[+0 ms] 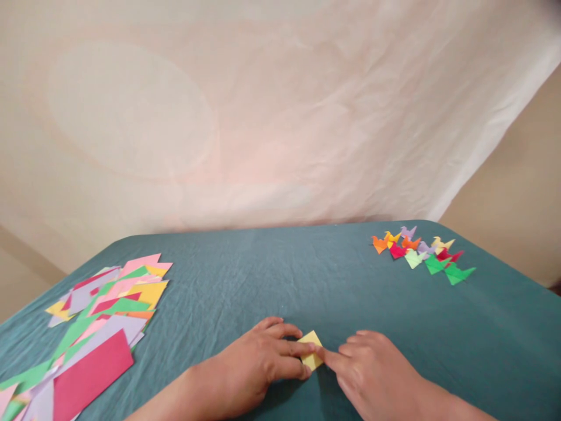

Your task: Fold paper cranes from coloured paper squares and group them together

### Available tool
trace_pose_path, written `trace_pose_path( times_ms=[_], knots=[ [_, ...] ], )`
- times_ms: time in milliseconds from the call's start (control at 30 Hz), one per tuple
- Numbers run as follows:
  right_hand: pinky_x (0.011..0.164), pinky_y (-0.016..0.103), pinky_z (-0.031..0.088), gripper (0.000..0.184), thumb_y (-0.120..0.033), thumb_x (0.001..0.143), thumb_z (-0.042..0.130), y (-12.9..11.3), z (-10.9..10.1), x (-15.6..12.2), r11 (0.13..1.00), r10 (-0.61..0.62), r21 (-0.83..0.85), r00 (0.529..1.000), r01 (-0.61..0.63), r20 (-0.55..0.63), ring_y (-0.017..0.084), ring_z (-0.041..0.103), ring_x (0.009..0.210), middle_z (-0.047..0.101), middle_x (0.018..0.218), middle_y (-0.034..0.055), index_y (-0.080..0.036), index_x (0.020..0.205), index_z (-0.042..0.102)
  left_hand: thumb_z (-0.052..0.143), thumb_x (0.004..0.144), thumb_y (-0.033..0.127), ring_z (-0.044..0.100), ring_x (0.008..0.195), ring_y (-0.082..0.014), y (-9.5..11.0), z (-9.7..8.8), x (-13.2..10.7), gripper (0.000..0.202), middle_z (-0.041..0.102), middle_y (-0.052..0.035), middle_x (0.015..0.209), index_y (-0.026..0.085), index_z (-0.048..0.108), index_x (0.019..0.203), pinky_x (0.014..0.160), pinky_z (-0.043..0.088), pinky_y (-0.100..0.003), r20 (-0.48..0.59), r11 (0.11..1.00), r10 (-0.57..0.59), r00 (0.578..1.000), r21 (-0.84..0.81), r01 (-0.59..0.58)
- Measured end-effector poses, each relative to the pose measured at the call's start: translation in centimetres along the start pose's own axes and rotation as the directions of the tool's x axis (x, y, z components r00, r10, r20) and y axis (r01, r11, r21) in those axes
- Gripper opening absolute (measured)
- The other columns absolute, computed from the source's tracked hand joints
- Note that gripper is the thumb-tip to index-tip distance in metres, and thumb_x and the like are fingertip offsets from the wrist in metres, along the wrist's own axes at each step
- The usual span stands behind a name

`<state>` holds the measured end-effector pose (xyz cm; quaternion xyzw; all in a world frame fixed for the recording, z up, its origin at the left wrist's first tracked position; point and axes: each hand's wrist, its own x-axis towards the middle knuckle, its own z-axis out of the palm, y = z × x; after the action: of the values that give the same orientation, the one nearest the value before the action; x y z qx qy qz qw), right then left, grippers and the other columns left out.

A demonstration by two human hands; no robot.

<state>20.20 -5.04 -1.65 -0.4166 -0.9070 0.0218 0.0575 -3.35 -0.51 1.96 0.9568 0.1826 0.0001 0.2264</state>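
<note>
A small folded square of yellow origami paper (312,361) lies on the cloth near the front, one corner pointing away from me. My left hand (263,361) holds it down from the left, its forefinger across the paper and its thumb at the near edge. From the right, my right hand (372,371) presses its outstretched forefinger on the right corner, close to the left fingertip. The other fingers of that hand are curled in, and its thumb is mostly hidden. Part of the paper is covered by the fingers.
Loose paper sheets in several colours spread in a pile on the left, a dark pink sheet (94,377) nearest. Several small folded paper birds, among them a green bird (458,273), stand at the back right. A dark green cloth (245,275) covers the table; a pale sheet (272,117) hangs behind.
</note>
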Motion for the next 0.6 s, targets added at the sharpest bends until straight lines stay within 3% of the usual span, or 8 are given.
trace_pose_path(
  times_ms=[300, 600],
  knots=[
    [0.055, 0.029, 0.027, 0.021, -0.01, 0.081, 0.047, -0.09, -0.49, -0.03, 0.998, 0.055, -0.047, 0.996, -0.052, 0.07, 0.018, 0.063, 0.059, 0.07, 0.067, 0.0008, -0.023, 0.087, 0.063, 0.046, 0.068, -0.003, 0.037, 0.13, -0.0246, 0.52, 0.05, -0.16, 0.062, 0.046, 0.0039, 0.14, 0.031, 0.051, 0.12, 0.108, 0.026, -0.046, 0.007, 0.999, -0.036, 0.999, 0.029, 0.036],
    [0.054, 0.029, 0.026, 0.026, -0.01, 0.079, 0.049, -0.36, -0.13, -0.17, 0.996, 0.082, -0.049, 0.994, -0.078, 0.074, 0.018, 0.065, 0.059, 0.071, 0.068, 0.001, -0.023, 0.098, 0.061, 0.044, 0.065, -0.005, 0.029, 0.136, -0.0253, 0.33, 0.21, -0.42, 0.066, 0.041, 0.0044, 0.144, 0.032, 0.05, 0.119, 0.109, 0.023, -0.05, 0.005, 0.999, -0.04, 0.999, -0.021, 0.04]
  ],
)
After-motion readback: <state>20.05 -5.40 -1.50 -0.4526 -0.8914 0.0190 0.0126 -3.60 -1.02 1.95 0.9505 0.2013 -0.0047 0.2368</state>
